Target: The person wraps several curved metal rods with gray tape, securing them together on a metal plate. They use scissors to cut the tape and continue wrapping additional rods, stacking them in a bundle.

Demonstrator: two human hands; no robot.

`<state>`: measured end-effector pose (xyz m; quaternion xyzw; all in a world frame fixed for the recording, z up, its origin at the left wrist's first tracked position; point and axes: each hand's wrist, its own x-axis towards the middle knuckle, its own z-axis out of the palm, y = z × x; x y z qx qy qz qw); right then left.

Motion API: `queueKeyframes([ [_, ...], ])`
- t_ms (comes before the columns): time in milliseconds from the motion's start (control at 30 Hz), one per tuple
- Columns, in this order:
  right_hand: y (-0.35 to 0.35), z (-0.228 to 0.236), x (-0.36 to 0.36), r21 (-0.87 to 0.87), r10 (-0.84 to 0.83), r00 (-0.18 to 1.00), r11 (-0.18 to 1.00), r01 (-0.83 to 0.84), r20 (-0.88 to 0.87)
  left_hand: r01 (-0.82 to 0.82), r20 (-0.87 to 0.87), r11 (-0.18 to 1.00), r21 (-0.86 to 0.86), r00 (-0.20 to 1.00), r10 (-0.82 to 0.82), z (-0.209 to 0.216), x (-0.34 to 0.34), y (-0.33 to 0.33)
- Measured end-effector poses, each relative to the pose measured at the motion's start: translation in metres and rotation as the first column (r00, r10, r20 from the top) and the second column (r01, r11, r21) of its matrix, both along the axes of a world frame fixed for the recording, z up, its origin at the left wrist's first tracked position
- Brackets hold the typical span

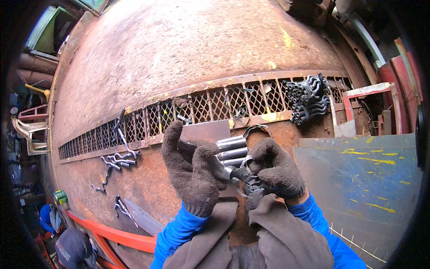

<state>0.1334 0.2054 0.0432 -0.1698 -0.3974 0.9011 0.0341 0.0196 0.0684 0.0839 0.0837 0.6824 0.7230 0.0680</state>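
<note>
My left hand (195, 175), in a dark knitted glove, is raised with one finger up and the thumb bent over. Across its palm it grips a grey metal piece (215, 166), largely hidden by the glove. My right hand (278, 170), gloved alike, pinches a thin grey strap (246, 162) beside a bundle of black bands (253, 183). Just beyond both hands, several shiny metal tubes (233, 151) lie side by side. A flat metal sheet (207, 131) lies behind them.
Bent black pipes are piled (309, 96) on a floor grate (215, 103); loose bent pipes (121, 160) lie left. A blue-grey metal plate (358, 179) is at right, a red beam (125, 235) at lower left. Another person (74, 251) is beyond the beam.
</note>
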Motion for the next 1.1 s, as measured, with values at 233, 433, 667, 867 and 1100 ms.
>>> queueKeyframes([
  [233,-0.001,0.013,-0.001,0.283,0.072,0.997,0.956,-0.073,0.014,-0.059,0.032,0.998,-0.027,0.998,0.06,-0.009,-0.007,-0.004],
  [433,-0.006,0.018,-0.004,0.561,0.01,1.0,0.828,-0.005,-0.006,0.206,0.344,0.95,0.236,0.896,-0.28,-0.011,-0.01,-0.019],
  [667,-0.005,0.022,-0.005,0.576,-0.159,0.987,0.805,0.146,-0.027,0.455,0.466,0.862,0.222,0.727,-0.504,-0.012,-0.004,-0.016],
  [867,-0.008,0.023,-0.006,0.625,-0.196,0.98,0.763,0.166,-0.022,0.481,0.526,0.84,0.251,0.661,-0.535,-0.016,-0.006,-0.02],
  [1100,-0.006,0.017,0.0,0.638,-0.206,0.978,0.756,0.144,0.023,0.458,0.465,0.882,0.112,0.76,-0.454,-0.009,-0.003,-0.014],
])
